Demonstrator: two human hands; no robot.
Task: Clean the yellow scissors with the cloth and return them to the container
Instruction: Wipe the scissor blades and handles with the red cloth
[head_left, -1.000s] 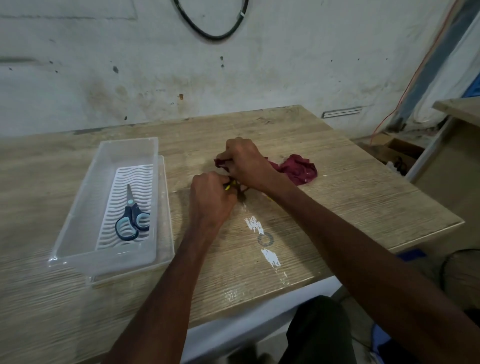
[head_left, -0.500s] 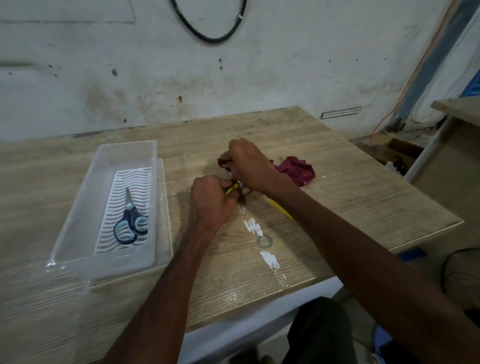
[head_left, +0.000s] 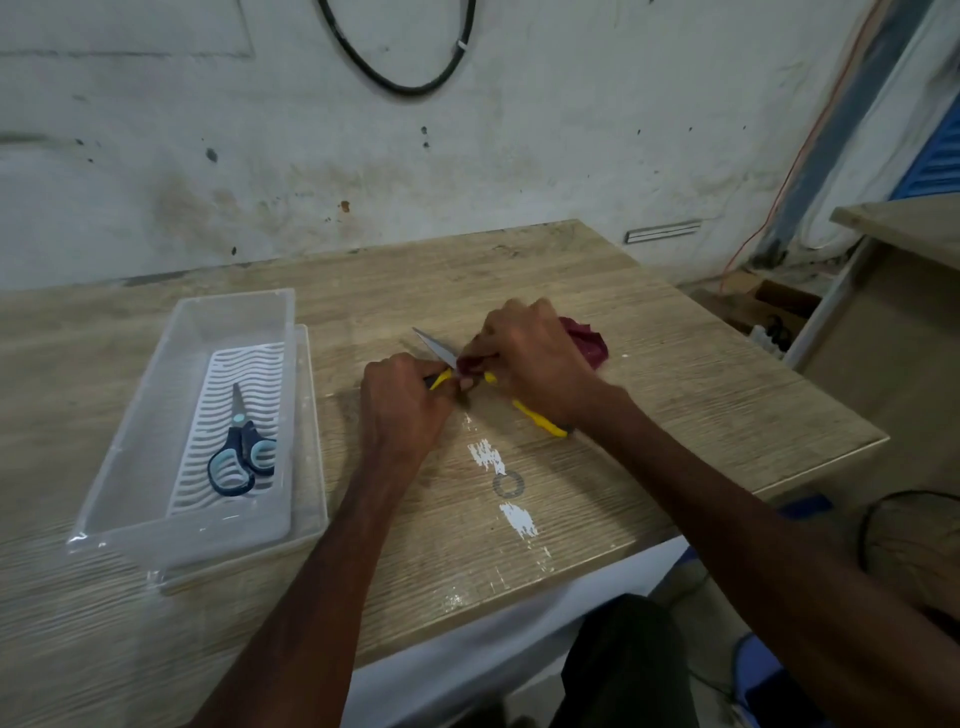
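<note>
While the wooden table (head_left: 675, 395) fills most of the view, the clear plastic container (head_left: 145, 415) sits on it at about 9 o'clock from the person's hands, well apart from them. It rests on a flat clear tray (head_left: 311, 441) that shows along its 3 o'clock side and near edge. Inside the container lies a white ribbed insert (head_left: 270, 374), and on that insert lie blue scissors (head_left: 240, 452), closed, handles toward 6 o'clock and tips toward 12 o'clock.

The two hands meet near the middle of the table. The right hand (head_left: 530, 358) is curled, its fingertips pinching a fold of the dark red cloth (head_left: 587, 340) against the yellow scissors near the base of the blade; the rest of the cloth bunches on the table at the hand's 2 o'clock. The left hand (head_left: 402, 410) is clenched round one yellow handle, knuckles up.

The yellow scissors (head_left: 439, 348) are held between the hands just above the table, outside the container. One bare blade points toward 10 o'clock. A second yellow handle pokes out under the right wrist at about 4 o'clock, so the scissors are spread open. The other blade is hidden by cloth and fingers.
</note>
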